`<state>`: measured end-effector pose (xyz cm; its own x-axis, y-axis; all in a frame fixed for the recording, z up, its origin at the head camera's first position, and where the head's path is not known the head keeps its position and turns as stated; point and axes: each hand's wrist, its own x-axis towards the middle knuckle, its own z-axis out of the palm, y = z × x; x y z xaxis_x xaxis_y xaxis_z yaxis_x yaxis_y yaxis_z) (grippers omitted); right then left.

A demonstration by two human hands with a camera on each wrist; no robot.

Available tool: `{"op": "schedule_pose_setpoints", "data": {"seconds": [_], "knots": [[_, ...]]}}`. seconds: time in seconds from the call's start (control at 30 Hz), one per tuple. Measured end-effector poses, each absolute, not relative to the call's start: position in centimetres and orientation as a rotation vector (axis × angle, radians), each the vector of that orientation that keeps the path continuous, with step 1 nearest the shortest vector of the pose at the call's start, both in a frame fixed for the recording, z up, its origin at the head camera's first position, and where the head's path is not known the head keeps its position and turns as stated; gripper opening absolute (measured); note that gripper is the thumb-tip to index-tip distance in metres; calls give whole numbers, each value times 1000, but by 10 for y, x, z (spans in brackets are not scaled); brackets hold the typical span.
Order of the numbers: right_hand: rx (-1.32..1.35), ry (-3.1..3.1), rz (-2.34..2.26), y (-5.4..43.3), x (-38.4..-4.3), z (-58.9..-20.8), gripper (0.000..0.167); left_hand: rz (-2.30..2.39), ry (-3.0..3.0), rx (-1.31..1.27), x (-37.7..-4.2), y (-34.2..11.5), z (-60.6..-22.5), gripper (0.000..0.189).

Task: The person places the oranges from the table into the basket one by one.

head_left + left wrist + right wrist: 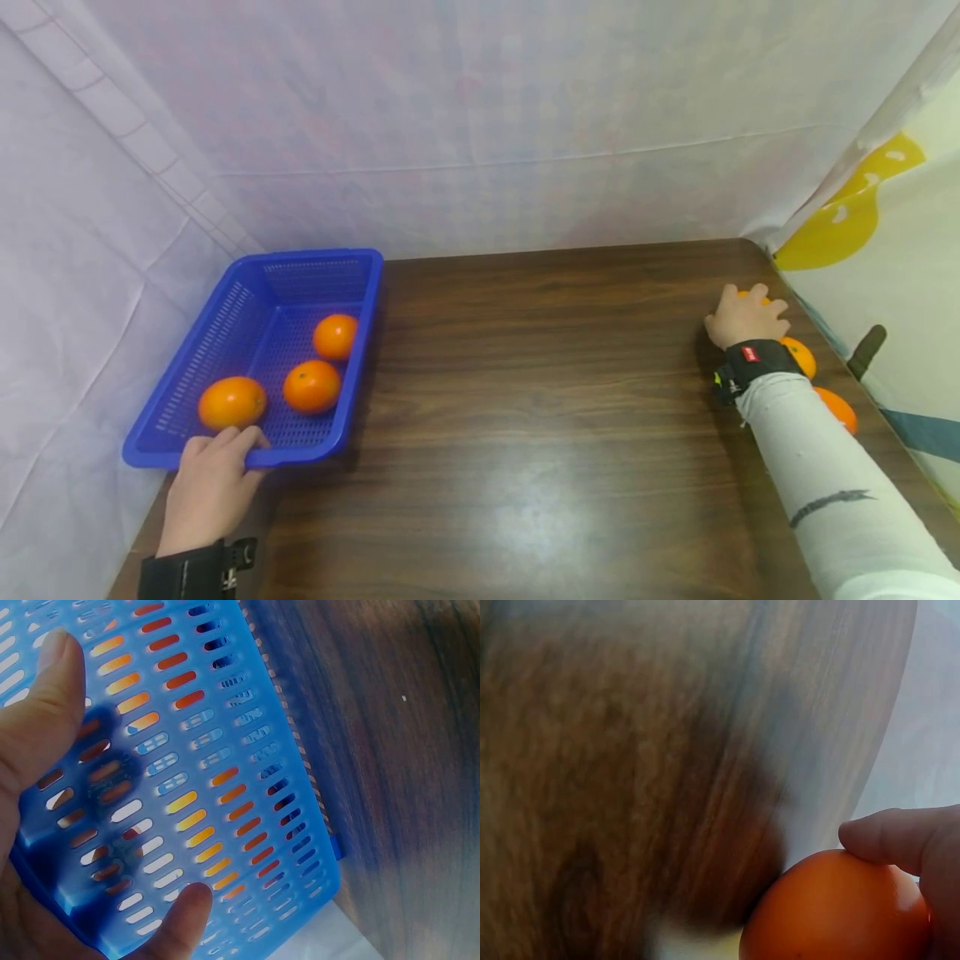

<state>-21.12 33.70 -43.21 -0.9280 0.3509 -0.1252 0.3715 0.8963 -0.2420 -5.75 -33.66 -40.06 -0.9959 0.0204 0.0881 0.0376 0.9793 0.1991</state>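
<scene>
Left hand (213,492) grips the blue basket (300,456) by its near rim, three oranges (311,387) inside; far right on the counter (540,367), right hand (742,319) grasps one orange (832,915), two other oranges (802,357) nearer, partly blocked by wristband (767,358) and sleeve (825,483).

No words, numbers or signs can be read in any of the three views. The nearest thing to a label is a small red tag (751,354) on the black right wristband (777,357), seen from the head camera; its pale marks may be lettering, but they are too small and blurred to spell out. The black left wristband (182,575) shows some whitish marks near its edge, equally illegible.
</scene>
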Motion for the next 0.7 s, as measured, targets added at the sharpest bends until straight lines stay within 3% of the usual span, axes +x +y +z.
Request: {"op": "schedule_pose_setpoints", "data": {"seconds": [0.7], "knots": [[538, 3052, -367, 332, -208, -431, 55, -312, -3017, -69, -58, -337, -403, 15]]}}
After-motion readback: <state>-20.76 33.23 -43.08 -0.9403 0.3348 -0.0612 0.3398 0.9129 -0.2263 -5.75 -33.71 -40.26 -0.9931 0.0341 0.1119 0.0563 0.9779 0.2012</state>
